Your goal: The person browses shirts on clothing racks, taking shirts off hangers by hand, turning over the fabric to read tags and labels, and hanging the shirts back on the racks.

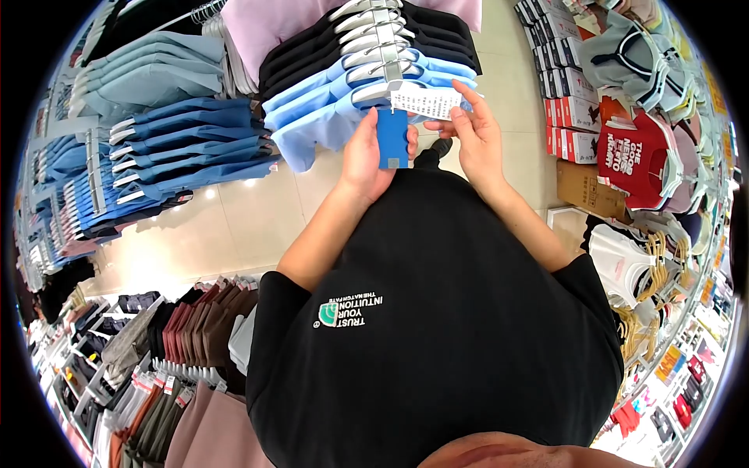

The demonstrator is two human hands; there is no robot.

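Observation:
My left hand [365, 162] is closed around a blue card-like tag [392, 139], thumb along its left edge and fingertips showing at its right. My right hand [477, 140] pinches the right end of a white printed label [425, 101] between thumb and fingers, with the index finger raised. The label lies just above the blue tag and overlaps the lowest hanger. Light blue shirts [312, 117] hang on white hangers [368, 93] right in front of both hands, with black shirts [300, 58] behind them.
Blue garments [195, 140] hang at the left, folded-over trousers [211, 320] at the lower left. Stacked shoe boxes [573, 113] and a red shirt [636, 160] are at the right. Pale floor tiles [257, 210] show between the racks.

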